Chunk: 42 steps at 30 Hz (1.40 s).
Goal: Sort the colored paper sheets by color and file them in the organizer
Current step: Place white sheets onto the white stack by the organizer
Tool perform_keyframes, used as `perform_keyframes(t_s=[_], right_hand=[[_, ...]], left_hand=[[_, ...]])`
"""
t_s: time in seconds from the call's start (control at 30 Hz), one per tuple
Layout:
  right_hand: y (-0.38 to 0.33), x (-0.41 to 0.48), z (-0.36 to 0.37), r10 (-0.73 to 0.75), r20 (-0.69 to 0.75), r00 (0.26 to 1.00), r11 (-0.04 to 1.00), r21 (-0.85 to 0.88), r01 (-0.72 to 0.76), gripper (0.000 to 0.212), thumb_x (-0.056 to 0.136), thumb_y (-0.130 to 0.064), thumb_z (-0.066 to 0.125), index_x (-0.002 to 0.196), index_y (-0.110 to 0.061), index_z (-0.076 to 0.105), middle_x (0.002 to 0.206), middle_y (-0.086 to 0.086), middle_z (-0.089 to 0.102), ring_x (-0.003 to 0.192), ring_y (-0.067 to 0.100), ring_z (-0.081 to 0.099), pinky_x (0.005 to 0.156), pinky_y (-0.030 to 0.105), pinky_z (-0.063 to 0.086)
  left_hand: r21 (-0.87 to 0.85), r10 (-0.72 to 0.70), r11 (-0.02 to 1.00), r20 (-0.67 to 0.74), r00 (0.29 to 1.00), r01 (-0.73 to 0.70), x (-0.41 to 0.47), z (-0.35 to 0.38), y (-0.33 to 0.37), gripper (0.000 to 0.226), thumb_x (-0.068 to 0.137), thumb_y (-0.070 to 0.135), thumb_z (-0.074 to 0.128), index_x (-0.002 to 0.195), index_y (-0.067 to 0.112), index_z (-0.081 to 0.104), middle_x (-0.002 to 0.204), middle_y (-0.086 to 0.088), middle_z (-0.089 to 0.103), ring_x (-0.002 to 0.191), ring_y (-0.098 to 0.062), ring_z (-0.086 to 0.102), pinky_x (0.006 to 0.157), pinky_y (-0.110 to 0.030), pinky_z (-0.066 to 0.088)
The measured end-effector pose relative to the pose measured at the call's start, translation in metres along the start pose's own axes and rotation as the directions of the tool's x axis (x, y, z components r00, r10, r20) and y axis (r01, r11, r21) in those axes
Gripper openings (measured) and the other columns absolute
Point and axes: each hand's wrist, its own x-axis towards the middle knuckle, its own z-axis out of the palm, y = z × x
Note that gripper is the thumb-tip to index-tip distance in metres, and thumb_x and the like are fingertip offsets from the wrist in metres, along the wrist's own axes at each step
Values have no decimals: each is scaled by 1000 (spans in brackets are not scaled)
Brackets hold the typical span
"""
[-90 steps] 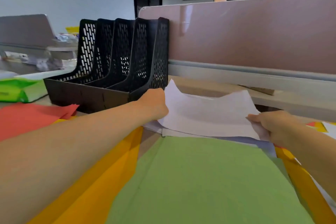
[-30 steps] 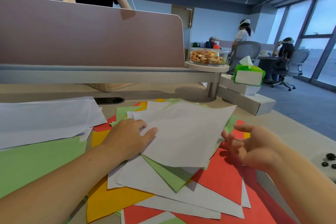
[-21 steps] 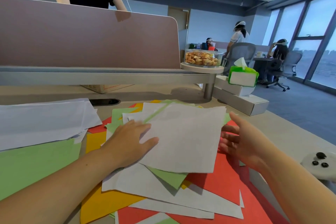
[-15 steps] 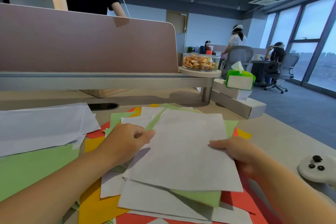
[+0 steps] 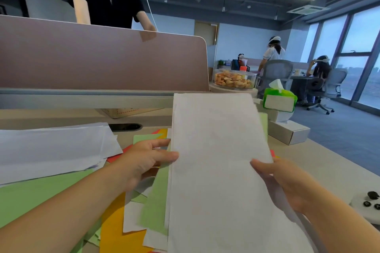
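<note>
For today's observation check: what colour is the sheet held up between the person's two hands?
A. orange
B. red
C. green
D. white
D: the white sheet is gripped at its edges by the left hand and the right hand.

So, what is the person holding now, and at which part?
A white paper sheet, lifted off the pile: left hand on its left edge, right hand on its right edge.
</note>
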Motion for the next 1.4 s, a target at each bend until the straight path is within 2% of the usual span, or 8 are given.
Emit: perform_keyframes(t_s=[0.23,0.53,0.67,0.77,1.0,1.17,1.3,1.4], right_hand=[[5,13,-8,6,-150,989,984,-173,-33,18,88,-5,61,106,-1,62,98,12,68,102,30,59,95,38,40],[6,18,-10,1,-177,984,996,-90,-17,29,81,-3,68,109,-4,65,105,10,71,104,29,63,104,43,41],[6,15,-8,51,-61,997,998,43,-49,37,80,17,55,113,2,61,111,15,66,104,27,61,84,28,48],[5,11,-8,58,-3,998,998,18,-58,31,80,16,57,107,3,62,113,20,66,101,28,61,90,30,47],[3,2,0,26,18,999,1000,-7,-26,28,91,-10,58,116,1,61,115,13,67,113,28,60,108,43,37],[2,-2,4,-25,-50,998,996,-88,21,16,90,-5,58,103,2,64,103,17,70,95,31,65,84,40,51],[-18,-13,17,-95,-96,991,983,-169,78,15,85,-6,64,99,-1,67,103,16,71,99,32,66,99,47,45],[-35,-28,36,-84,-22,996,993,-87,82,15,91,0,54,103,2,62,104,15,69,99,28,63,98,37,45]], left_hand=[[115,-132,985,25,991,128,-3,1,-5,21,87,16,66,107,10,68,96,-13,74,92,-34,70,91,-52,52],[23,-39,999,-95,995,42,0,3,-9,22,80,10,74,101,11,70,83,-4,76,70,-17,72,57,-26,54],[35,-27,999,-84,996,30,-2,3,-9,20,85,25,70,103,16,69,89,-3,76,85,-23,71,73,-33,55],[76,-5,997,-72,997,11,-1,6,-11,18,93,31,59,104,21,68,91,0,76,89,-25,70,83,-38,54],[126,-6,992,-83,997,17,-2,7,-10,15,93,25,59,95,15,70,83,-4,76,78,-24,71,69,-32,52],[106,-14,994,-85,996,23,1,7,2,15,92,23,62,101,14,69,89,-6,75,81,-26,70,68,-33,52],[128,33,992,-109,994,-19,-11,-4,32,16,90,23,64,102,14,68,89,-7,75,79,-27,70,69,-35,54],[153,98,985,-128,987,-78,-34,-25,57,13,90,23,64,98,13,69,85,-5,75,73,-24,70,71,-36,55]])
